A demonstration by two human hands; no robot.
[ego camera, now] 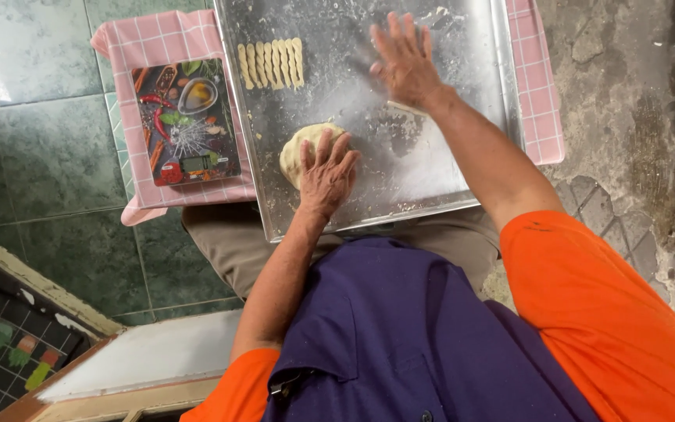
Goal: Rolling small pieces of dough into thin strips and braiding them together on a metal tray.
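A large floured metal tray lies in front of me. My left hand rests palm down on a pale dough lump near the tray's front left. My right hand lies flat with fingers spread on the tray's floured surface at the far middle, over a thin strip of dough that shows at the wrist. Several short dough sticks lie side by side in a row at the tray's far left.
A pink checked cloth lies under the tray. A kitchen scale with a picture of spices and vegetables sits on it, left of the tray. Green floor tiles on the left, cracked concrete on the right.
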